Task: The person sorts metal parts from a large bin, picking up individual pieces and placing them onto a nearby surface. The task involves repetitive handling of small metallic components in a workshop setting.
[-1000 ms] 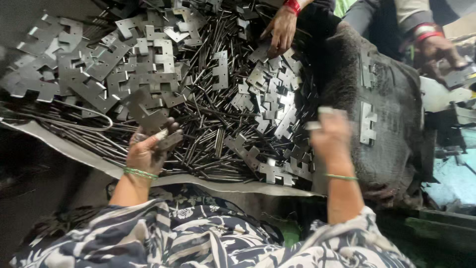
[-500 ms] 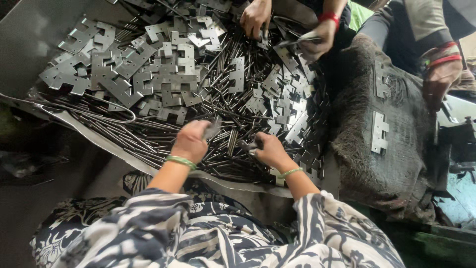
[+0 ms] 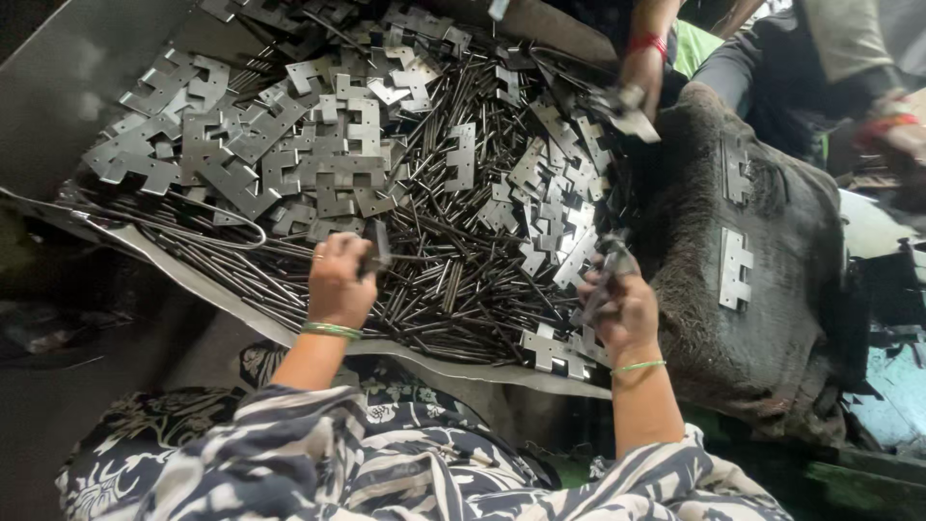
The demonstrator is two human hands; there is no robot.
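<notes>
The person's left hand (image 3: 340, 280) is resting on the heap of thin dark metal pins (image 3: 453, 280), its fingers curled shut around a small dark piece that is poking out toward the upper right; whether that piece is a pin or a plate is too blurred to tell. The pins are lying mostly with their long axes running from lower left to upper right, so they are stretching away from the left hand's knuckles toward the far side of the pile. The right hand (image 3: 617, 304) is sitting at the right edge of the same pile, fingers clenched on a flat grey hinge plate (image 3: 600, 280) that is standing tilted, its long side pointing up and away from the wrist. The right hand is the nearer one to the loose notched plates (image 3: 550, 349) lying just beside its wrist, while the left is the nearer one to the big drift of plates (image 3: 241, 164) beyond it. A worn dark cushion (image 3: 772, 318) is standing close on the right with two plates on it. At the far edge, another person's hand (image 3: 641, 82) is reaching into the pile, well apart from both.
</notes>
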